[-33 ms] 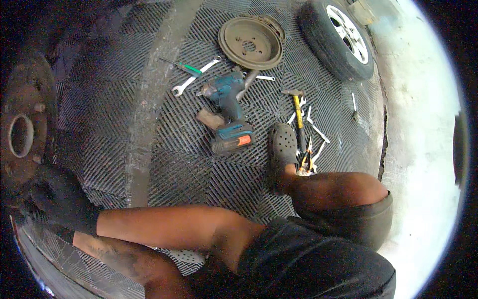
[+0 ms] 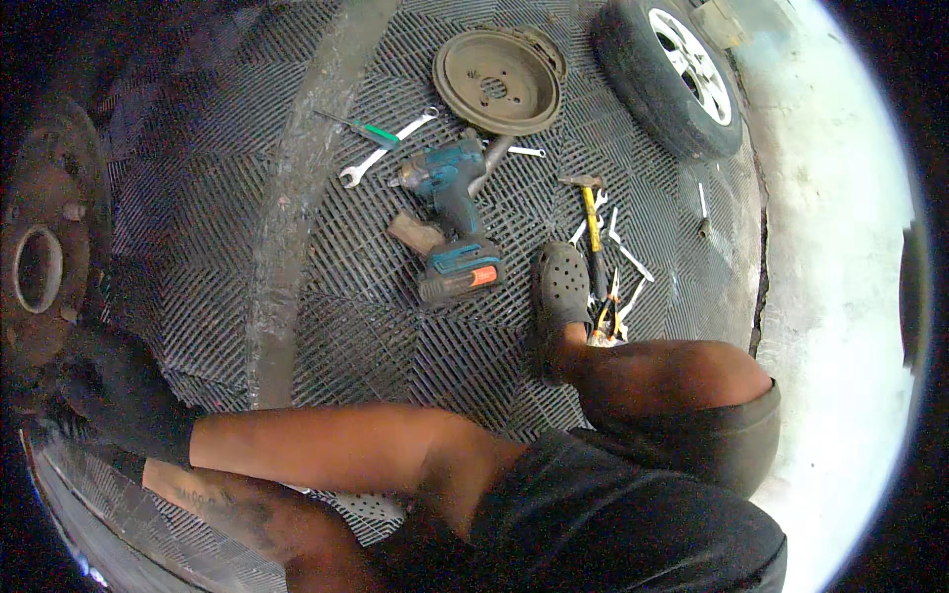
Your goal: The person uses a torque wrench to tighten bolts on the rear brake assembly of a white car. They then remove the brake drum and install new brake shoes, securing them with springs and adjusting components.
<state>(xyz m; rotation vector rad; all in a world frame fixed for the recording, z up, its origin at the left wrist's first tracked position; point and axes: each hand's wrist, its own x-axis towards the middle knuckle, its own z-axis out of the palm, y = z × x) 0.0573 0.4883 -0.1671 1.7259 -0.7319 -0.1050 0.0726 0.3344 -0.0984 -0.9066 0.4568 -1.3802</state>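
At the far left stands a rusty wheel hub [image 2: 81, 247] with a round center bore and studs. My right hand [image 2: 129, 390], in a black glove, is at the hub's lower edge. Its fingers look curled in, and whatever they hold is lost in the dark. Just below it is my left hand [image 2: 94, 443], also black-gloved and mostly hidden behind the right one; its fingers do not show clearly. Both forearms reach left across the picture, the right one above the left.
On the ribbed black mat lie a cordless impact wrench [image 2: 455, 203], a combination wrench [image 2: 386, 153], a green-handled screwdriver [image 2: 378, 133] and a brake drum [image 2: 494, 84]. A yellow hammer [image 2: 593, 222], pliers [image 2: 606, 318] and several wrenches lie by my shoe [image 2: 565, 287]. A wheel [image 2: 652, 94] lies beyond.
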